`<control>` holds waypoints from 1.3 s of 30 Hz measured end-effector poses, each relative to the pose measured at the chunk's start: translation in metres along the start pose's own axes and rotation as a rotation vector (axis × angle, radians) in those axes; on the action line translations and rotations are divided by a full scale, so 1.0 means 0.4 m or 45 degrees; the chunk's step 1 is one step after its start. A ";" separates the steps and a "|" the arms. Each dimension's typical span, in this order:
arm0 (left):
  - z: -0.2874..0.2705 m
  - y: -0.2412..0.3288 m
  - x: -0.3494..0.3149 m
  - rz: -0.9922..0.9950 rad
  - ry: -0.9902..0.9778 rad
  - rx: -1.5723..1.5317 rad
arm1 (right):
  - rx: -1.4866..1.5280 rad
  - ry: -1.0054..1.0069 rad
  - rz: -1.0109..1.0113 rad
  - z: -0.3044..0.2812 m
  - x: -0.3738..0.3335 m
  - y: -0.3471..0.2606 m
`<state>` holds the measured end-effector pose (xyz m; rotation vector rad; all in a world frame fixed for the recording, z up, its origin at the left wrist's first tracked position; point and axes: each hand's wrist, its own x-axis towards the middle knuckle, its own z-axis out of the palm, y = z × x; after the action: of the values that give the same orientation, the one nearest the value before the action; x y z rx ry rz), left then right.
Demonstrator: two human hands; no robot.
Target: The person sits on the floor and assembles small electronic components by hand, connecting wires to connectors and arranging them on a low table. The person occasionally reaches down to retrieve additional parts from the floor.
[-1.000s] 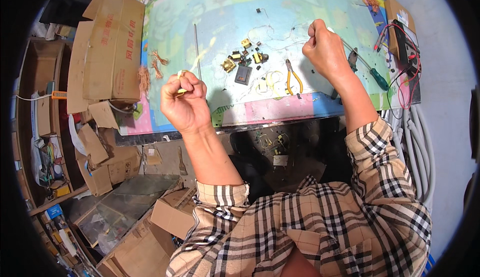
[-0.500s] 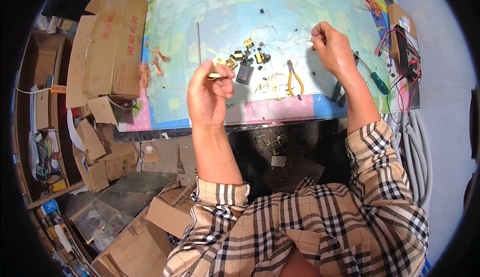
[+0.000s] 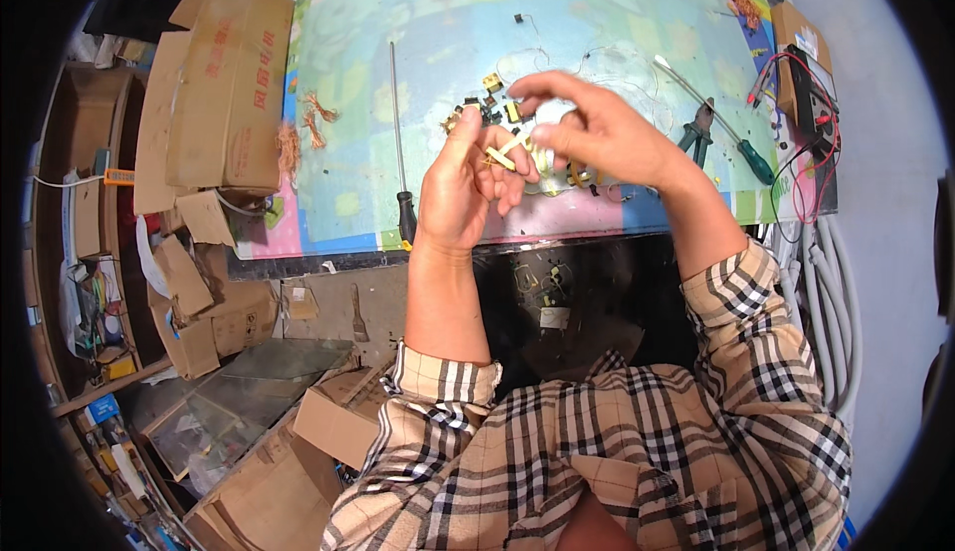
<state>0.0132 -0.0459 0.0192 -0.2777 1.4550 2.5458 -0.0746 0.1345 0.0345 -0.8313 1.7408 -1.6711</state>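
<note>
My left hand [image 3: 460,188], palm turned up, closes its fingers round a pale yellow strip [image 3: 501,157], perhaps tape, that sticks out in a crossed shape. Just to its right, my right hand [image 3: 602,131] is curved over the strip, index finger and thumb apart. Its thumb tip is close to the strip's end; whether they touch I cannot tell. Beyond the hands lies a pile of small black and yellow components [image 3: 491,84], partly covered by my fingers. Loose yellow strip scraps [image 3: 549,185] lie under my right hand, and the yellow-handled cutters are mostly hidden there.
A long black-handled screwdriver [image 3: 406,215] lies left of my hands. At the right are dark pliers [image 3: 698,133], a green-handled screwdriver [image 3: 754,161] and a black meter [image 3: 811,103] with leads. Copper wire bundles [image 3: 316,118] and a cardboard box [image 3: 227,84] are at the left.
My right hand has come left and nearer, from the thin wires to beside my left hand. My left hand has shifted slightly right and nearer, uncovering the black screwdriver handle.
</note>
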 end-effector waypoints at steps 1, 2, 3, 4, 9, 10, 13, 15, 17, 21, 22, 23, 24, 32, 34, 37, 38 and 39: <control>0.008 0.005 -0.007 -0.014 0.002 -0.012 | 0.066 -0.038 0.057 0.014 0.000 0.000; 0.012 0.005 -0.011 -0.016 0.021 0.069 | 0.027 -0.070 0.105 0.012 -0.001 0.006; 0.016 0.006 -0.012 -0.016 0.034 0.147 | -0.017 -0.098 0.154 0.006 0.001 0.008; 0.018 0.006 -0.013 -0.016 0.048 0.225 | -0.060 -0.127 0.204 0.003 0.002 0.005; 0.030 0.009 -0.021 0.002 0.030 0.541 | -0.020 -0.094 0.189 -0.023 -0.009 0.006; 0.029 0.006 -0.020 0.086 0.007 0.579 | 0.019 -0.097 0.175 -0.025 -0.010 0.001; 0.034 -0.005 -0.015 0.292 -0.015 0.630 | 0.094 -0.061 0.152 -0.028 -0.012 -0.002; 0.051 -0.011 -0.016 0.367 0.041 0.584 | 0.159 -0.035 0.141 -0.028 -0.011 0.002; 0.052 -0.016 -0.012 0.527 0.059 0.758 | 0.252 -0.022 0.126 -0.026 -0.010 0.010; 0.037 -0.013 -0.014 0.622 0.164 0.945 | 0.506 0.193 0.011 -0.064 -0.011 0.005; 0.033 -0.010 -0.018 0.599 0.173 0.940 | 0.532 0.214 0.007 -0.073 -0.012 0.007; 0.042 -0.008 -0.024 0.627 0.128 0.804 | 0.559 0.236 0.004 -0.080 -0.013 0.006; 0.044 -0.010 -0.023 0.625 0.132 0.758 | 0.587 0.258 0.001 -0.084 -0.013 0.006; 0.050 -0.006 -0.017 0.558 0.176 0.737 | 0.748 0.265 0.002 -0.098 -0.018 0.019; 0.052 -0.007 -0.016 0.574 0.216 0.777 | 0.814 0.279 0.021 -0.095 -0.017 0.021; 0.051 -0.007 -0.012 0.580 0.242 0.807 | 0.887 0.275 0.011 -0.098 -0.014 0.035; 0.050 -0.008 -0.011 0.579 0.244 0.812 | 0.890 0.276 0.018 -0.100 -0.013 0.036; 0.050 -0.009 -0.010 0.579 0.229 0.769 | 0.893 0.277 0.024 -0.102 -0.013 0.037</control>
<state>0.0168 -0.0273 0.0272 -0.0827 2.5052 2.2576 -0.1035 0.1648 0.0215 -0.3131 1.1282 -2.2114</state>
